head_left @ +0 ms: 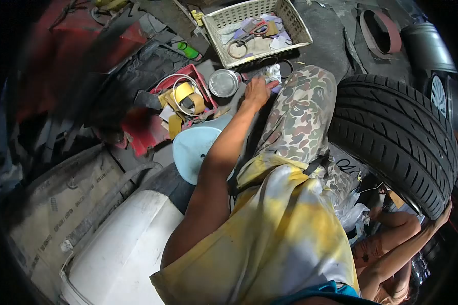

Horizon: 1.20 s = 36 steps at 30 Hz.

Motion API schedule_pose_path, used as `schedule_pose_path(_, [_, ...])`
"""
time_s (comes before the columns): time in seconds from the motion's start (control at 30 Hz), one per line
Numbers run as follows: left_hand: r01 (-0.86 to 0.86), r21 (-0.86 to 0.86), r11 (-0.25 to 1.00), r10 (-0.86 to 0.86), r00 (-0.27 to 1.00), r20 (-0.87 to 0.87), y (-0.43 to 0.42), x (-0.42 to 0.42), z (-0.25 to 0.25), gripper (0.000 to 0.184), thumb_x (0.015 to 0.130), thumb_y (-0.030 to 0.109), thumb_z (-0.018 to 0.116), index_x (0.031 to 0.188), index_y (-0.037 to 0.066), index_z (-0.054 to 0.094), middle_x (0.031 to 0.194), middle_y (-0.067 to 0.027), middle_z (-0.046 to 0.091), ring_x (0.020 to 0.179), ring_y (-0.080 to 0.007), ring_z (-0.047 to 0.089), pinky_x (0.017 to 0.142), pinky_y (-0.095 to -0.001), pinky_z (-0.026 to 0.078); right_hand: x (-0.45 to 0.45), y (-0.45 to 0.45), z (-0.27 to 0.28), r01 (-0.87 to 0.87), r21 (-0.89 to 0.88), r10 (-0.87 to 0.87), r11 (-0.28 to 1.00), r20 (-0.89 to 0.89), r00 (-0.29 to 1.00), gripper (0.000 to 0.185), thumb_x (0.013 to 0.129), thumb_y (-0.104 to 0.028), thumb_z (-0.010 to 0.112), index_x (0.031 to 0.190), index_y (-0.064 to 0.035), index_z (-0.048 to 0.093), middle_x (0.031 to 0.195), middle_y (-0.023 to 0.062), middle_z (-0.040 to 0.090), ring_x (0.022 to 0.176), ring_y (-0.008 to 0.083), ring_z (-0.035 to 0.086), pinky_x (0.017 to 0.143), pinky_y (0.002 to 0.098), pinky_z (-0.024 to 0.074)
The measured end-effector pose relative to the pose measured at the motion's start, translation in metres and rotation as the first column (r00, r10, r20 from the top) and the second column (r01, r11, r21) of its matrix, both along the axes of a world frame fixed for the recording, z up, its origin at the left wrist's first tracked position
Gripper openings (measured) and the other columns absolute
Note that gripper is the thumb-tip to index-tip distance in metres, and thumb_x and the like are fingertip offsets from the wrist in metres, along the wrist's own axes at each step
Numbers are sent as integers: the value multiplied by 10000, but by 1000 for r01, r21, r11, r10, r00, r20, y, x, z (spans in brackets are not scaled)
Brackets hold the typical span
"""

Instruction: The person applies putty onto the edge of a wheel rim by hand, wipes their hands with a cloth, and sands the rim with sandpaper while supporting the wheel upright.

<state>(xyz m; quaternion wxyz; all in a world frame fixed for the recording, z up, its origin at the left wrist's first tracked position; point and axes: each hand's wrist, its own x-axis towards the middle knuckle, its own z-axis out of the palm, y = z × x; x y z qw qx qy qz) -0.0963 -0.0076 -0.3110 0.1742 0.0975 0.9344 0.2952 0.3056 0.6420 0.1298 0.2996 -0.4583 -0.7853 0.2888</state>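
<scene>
My left hand (258, 92) reaches out past my camouflage-clad leg (303, 109). Its fingers are bent close around something I cannot make out, right against a crumpled silvery thing (273, 72). Just left of the hand stands a round metal can (223, 83). Beyond the hand is a cream plastic basket (230, 62) with scissors (259, 29), a roll of tape and scraps inside. My right hand is not in view.
A large black tyre (397, 132) stands at the right, with another person's hand (442, 216) on its lower edge. Left of my arm are a light-blue stool (193, 152), a red crate (201, 81) with tape rolls, a green bottle (190, 51) and a white rounded panel (122, 249).
</scene>
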Motion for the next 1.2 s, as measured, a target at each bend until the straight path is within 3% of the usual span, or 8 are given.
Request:
schedule_pose_path(0.1, [-86,75,993,105,943,-316,-34,11,65,505,775,328,858,1093,1,642,1077,-220,642,1070,-410,619,893,-521,502,2,-2,3,6,16,-6,1000,16,1000,484,1073,-310,457,1393,15,619,1390,118,621,1264,242,573,1102,371,412])
schedule_pose_path(0.17, [-275,-224,935,160,891,-425,-60,19,111,585,761,391,869,1111,-6,619,1104,-173,599,1151,-371,547,947,-507,455,5,-3,5,4,28,-5,1000,30,1000,487,1073,-313,457,1394,15,618,1392,118,620,1264,243,572,1102,372,411])
schedule_pose_path(0.3, [-211,-403,890,-14,873,-488,-94,12,79,915,653,490,922,1298,-33,539,1207,-174,564,1225,-368,490,1058,-505,389,-1,-2,4,0,45,-2,999,50,999,514,1076,-345,443,1403,15,612,1402,126,616,1275,243,564,1117,368,394])
schedule_pose_path(0.7, [19,-461,887,-169,943,-286,-105,-2,56,1053,609,430,948,1420,-64,493,1396,-256,524,1312,-443,477,1117,-536,383,19,47,-2,-78,33,77,996,52,996,515,1071,-350,452,1397,13,618,1408,123,618,1294,243,558,1132,373,386])
schedule_pose_path(0.83, [-181,40,983,176,838,-517,-156,-6,108,439,775,346,863,1052,22,758,1164,-211,676,1141,-389,628,996,-452,494,9,11,4,-103,118,88,988,127,988,509,1068,-342,457,1395,12,620,1403,124,618,1284,246,567,1122,373,397])
schedule_pose_path(0.97, [-638,-183,748,542,746,-387,-253,-4,165,285,882,311,688,929,39,762,1008,-233,747,944,-449,712,842,-541,557,11,35,-2,-86,29,84,996,54,995,502,1066,-336,458,1392,5,629,1405,124,617,1283,242,571,1110,366,409])
schedule_pose_path(1.1, [-258,-563,785,463,847,259,-340,-14,96,581,790,434,790,1267,111,711,1295,-193,700,1231,-371,654,1037,-463,528,-2,25,-7,-14,8,14,1000,16,1000,530,1063,-356,457,1419,5,609,1418,128,611,1306,250,559,1121,369,400])
schedule_pose_path(1.2, [-352,-507,787,500,846,188,-304,4,79,1018,561,566,947,1407,123,592,1451,-162,607,1344,-325,580,1092,-460,489,1,38,-8,-86,61,81,994,73,994,534,1062,-362,456,1416,6,612,1427,127,607,1319,252,547,1138,371,380])
